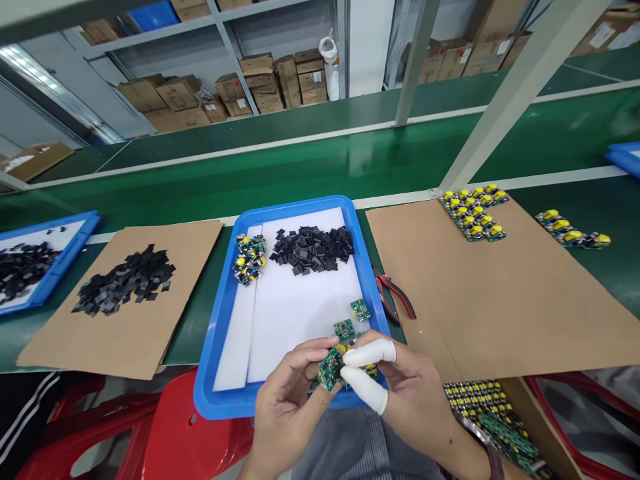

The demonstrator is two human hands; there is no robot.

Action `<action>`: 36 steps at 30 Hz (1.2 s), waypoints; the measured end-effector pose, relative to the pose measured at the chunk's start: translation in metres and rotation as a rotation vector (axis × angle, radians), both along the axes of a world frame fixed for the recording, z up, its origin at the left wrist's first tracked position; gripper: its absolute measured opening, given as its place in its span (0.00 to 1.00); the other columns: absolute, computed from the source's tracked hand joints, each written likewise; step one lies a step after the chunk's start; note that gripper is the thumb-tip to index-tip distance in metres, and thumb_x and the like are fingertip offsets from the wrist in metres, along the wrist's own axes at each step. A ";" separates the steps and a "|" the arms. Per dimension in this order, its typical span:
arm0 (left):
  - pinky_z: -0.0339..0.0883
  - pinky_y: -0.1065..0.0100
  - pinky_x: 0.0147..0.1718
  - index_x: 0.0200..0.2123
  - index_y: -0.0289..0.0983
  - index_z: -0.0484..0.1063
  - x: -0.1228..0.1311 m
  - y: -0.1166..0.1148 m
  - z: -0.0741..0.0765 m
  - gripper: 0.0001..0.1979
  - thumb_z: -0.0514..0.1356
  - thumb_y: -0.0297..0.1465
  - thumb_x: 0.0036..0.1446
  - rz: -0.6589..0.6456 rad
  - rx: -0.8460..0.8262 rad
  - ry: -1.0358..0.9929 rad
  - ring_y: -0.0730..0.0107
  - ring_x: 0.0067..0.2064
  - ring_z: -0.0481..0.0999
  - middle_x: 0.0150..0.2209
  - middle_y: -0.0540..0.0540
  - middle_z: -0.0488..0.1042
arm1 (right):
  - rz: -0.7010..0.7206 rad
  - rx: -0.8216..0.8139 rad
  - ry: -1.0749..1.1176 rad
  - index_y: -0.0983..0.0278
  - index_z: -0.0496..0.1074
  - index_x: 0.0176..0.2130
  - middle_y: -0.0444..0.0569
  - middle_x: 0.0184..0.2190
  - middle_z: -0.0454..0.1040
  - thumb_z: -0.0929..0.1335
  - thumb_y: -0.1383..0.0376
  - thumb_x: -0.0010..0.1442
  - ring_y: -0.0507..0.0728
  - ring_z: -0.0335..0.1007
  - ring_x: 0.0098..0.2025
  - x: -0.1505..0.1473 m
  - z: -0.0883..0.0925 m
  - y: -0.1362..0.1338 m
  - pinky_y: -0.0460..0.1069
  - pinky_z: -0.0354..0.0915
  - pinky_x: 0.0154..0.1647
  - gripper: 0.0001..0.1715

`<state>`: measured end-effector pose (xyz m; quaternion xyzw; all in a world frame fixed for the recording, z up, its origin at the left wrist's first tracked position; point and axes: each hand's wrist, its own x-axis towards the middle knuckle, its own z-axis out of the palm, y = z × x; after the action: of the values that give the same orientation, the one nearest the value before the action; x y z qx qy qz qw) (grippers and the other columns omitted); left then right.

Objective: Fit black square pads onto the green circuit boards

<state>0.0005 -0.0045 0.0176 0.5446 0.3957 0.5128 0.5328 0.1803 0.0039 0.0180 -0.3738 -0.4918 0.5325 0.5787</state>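
My left hand pinches a small green circuit board between thumb and fingers, over the near edge of a blue tray. My right hand wears white finger cots on thumb and index finger. Those two fingertips close on a small black piece against the board's right side. Below and behind the hands lie more circuit boards, partly hidden. Farther back in the tray are a heap of flat black pieces and a cluster of boards with yellow parts.
Red-handled pliers lie right of the tray. Cardboard at right bears rows of yellow-topped boards. Another cardboard sheet holds black pieces. A box of boards sits lower right. A red stool stands lower left.
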 end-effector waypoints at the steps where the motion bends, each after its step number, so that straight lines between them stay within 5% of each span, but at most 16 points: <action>1: 0.77 0.70 0.53 0.52 0.44 0.78 0.000 0.000 0.000 0.20 0.65 0.17 0.61 -0.005 0.002 0.005 0.62 0.57 0.81 0.56 0.42 0.80 | -0.004 0.005 0.000 0.54 0.80 0.40 0.41 0.36 0.80 0.74 0.77 0.58 0.50 0.77 0.37 0.000 0.000 0.000 0.44 0.73 0.41 0.17; 8: 0.80 0.66 0.51 0.52 0.45 0.78 -0.001 -0.001 -0.003 0.22 0.66 0.16 0.61 0.009 0.063 0.093 0.60 0.57 0.81 0.55 0.42 0.80 | 0.061 -0.060 0.057 0.55 0.81 0.40 0.42 0.35 0.80 0.73 0.77 0.59 0.51 0.78 0.36 0.001 -0.002 0.000 0.45 0.74 0.38 0.17; 25: 0.80 0.64 0.54 0.59 0.39 0.77 -0.005 0.002 -0.016 0.27 0.67 0.14 0.58 0.020 0.390 0.367 0.62 0.53 0.83 0.54 0.40 0.82 | 0.123 0.083 -0.212 0.60 0.80 0.37 0.44 0.31 0.75 0.70 0.78 0.59 0.53 0.72 0.33 0.015 0.001 0.007 0.49 0.69 0.36 0.14; 31: 0.82 0.61 0.49 0.57 0.42 0.78 -0.002 0.004 -0.015 0.26 0.67 0.16 0.58 0.034 0.346 0.376 0.60 0.50 0.85 0.51 0.41 0.83 | 0.154 0.091 -0.348 0.58 0.80 0.41 0.44 0.32 0.72 0.69 0.77 0.62 0.54 0.70 0.34 0.018 0.003 0.007 0.49 0.67 0.36 0.15; 36: 0.83 0.60 0.48 0.58 0.42 0.78 -0.002 0.003 -0.020 0.26 0.67 0.16 0.59 0.019 0.323 0.385 0.58 0.50 0.84 0.51 0.40 0.83 | 0.259 0.047 -0.446 0.60 0.78 0.34 0.43 0.31 0.71 0.68 0.78 0.61 0.54 0.69 0.33 0.025 0.009 0.015 0.50 0.68 0.38 0.14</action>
<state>-0.0016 -0.0011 -0.0024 0.7067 0.4078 0.4612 0.3486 0.2049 0.0185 0.0273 -0.4021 -0.6633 0.4950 0.3916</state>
